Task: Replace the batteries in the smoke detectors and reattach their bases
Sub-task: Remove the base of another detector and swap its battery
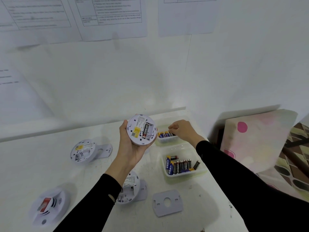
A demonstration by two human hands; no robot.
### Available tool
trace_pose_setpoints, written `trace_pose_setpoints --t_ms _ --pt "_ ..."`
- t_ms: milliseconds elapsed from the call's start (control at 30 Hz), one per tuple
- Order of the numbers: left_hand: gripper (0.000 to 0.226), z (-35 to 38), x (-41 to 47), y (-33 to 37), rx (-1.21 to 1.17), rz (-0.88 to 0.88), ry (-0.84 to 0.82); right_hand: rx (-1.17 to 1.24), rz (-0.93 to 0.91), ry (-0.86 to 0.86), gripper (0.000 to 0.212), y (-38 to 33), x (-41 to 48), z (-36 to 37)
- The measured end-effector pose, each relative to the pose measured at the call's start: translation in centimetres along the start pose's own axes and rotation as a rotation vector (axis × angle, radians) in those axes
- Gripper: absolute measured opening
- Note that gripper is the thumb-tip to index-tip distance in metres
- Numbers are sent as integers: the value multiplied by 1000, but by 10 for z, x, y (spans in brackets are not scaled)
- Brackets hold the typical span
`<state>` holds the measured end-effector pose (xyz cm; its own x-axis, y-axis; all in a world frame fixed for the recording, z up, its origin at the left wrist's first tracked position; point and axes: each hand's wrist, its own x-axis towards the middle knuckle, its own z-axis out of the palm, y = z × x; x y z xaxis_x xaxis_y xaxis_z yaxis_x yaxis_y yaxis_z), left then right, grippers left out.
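While the white table (50,156) takes up most of the lower view, printed sheets (108,15) hang on the wall behind it and a patterned cushion (257,141) leans at the right edge. Both arms wear black sleeves.

The left hand (132,148) is raised over the middle of the table, fingers and thumb curled round the rim of the held detector (138,131). The detector's back faces the camera with its compartment uncovered. The right hand (182,129) reaches over the far tray (167,140), fingertips bunched just above the batteries there; whether it pinches one I cannot tell.

Three more detectors lie on the table. The face-up detector (48,205) is at the near left corner. The left detector (82,152) lies back-up, overlapping a base plate (105,150). The near detector (129,186), also back-up, is partly hidden under the left forearm, with a second base plate (143,188) showing beside it.

The near tray (184,175), right of centre, sits close in front of the far tray. A loose base plate (166,202) lies flat and alone, nearer than the near tray. Heaped batteries (182,164) lie in the near tray and a few spare batteries (164,134) in the far one. One fitted battery (145,130) sits in the held detector's compartment, the slot beside it bare
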<state>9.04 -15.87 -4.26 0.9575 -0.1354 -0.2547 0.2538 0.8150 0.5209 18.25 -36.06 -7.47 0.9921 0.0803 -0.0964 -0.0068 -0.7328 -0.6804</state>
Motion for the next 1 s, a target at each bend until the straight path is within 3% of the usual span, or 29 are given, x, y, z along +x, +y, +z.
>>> trace_pose_setpoints --t_ms 133,233,333,500,800,933,1000 --pt "55 -3 1 1 -11 3 12 6 -43 94 24 -8 -9 -9" --pt "56 -3 2 0 -19 3 26 264 -209 184 22 -36 -36 -13" --pt "59 2 3 -3 47 18 37 246 -449 88 38 -61 -65 -9" --pt "56 9 1 -10 189 27 -21 152 -510 -69 65 -70 -79 2" --pt "45 8 -1 -13 233 87 -60 15 -639 84 56 -73 -79 14" --pt "49 8 -7 -16 238 42 -85 165 -556 124 39 -74 -77 2" --pt "53 9 -8 -17 225 26 -92 150 -555 65 42 -75 -74 -4"
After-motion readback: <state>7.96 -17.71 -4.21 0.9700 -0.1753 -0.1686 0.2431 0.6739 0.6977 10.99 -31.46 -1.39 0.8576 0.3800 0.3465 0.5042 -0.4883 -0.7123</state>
